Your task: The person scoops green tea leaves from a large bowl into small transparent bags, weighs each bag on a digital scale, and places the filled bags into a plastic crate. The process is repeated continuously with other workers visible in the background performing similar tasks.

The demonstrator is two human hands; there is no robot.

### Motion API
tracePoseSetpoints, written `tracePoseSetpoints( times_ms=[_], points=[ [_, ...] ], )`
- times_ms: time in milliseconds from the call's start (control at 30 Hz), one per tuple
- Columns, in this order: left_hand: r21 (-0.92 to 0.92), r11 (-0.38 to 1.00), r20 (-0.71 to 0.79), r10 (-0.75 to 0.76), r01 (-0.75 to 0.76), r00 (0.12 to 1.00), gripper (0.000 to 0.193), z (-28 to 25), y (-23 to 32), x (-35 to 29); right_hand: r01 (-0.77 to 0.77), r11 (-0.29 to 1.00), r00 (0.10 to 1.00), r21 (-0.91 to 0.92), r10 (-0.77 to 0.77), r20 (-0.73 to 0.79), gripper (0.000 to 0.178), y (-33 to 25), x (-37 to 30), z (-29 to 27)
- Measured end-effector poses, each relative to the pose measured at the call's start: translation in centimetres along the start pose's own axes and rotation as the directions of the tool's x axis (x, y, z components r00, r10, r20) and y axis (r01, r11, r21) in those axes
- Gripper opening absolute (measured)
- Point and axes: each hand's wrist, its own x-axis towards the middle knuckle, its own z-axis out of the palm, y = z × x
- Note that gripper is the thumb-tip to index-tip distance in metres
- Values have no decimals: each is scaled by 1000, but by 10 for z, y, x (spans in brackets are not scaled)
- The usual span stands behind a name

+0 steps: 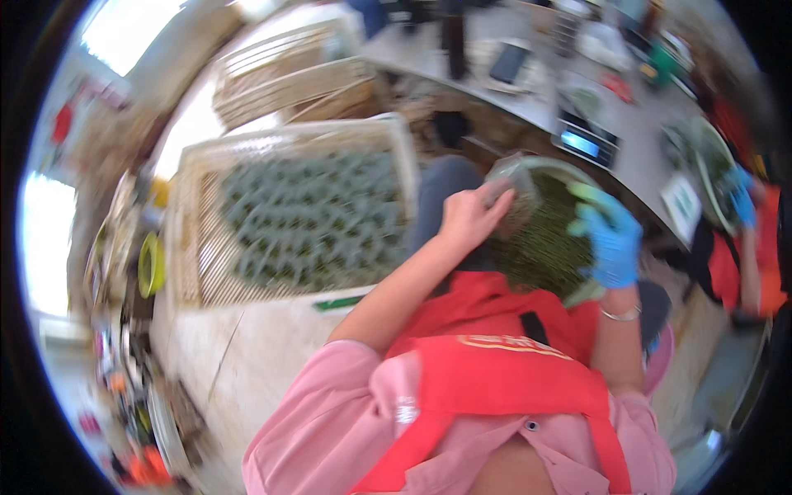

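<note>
My left hand [469, 218] is bare and grips a clear plastic container [513, 191] holding greenish material, just above a round basin [540, 169] heaped with dark green plant pieces [544, 247] on my lap. My right hand [612, 241] wears a blue glove and sits at the basin's right side, fingers curled near something pale green [587, 195]. Blur hides whether it grips anything. I wear a pink shirt and a red apron [495, 371].
A slatted bamboo tray [190, 239] covered with rows of green bundles [318, 219] lies to my left, with more trays [289, 78] stacked behind. A grey table [635, 132] holds a scale and tablet. Another person in red with a blue glove [741, 198] works at the right.
</note>
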Motion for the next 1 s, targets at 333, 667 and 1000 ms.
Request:
tracePoseSetpoints(
  times_ms=[333, 667, 1000],
  points=[
    [114, 767, -755, -345, 631, 557, 43, -305, -125, -89, -46, 460, 975, -887, 214, 61, 48, 307, 20, -64],
    [261, 523, -626, -549, 812, 554, 58, -385, -326, -180, -374, 849, 919, -374, 393, -27, 9, 195, 28, -49],
    [559, 627, -591, -159, 543, 791, 45, -284, -175, -58, -361, 876, 921, 321, 388, -21, 25, 127, 15, -55]
  ],
)
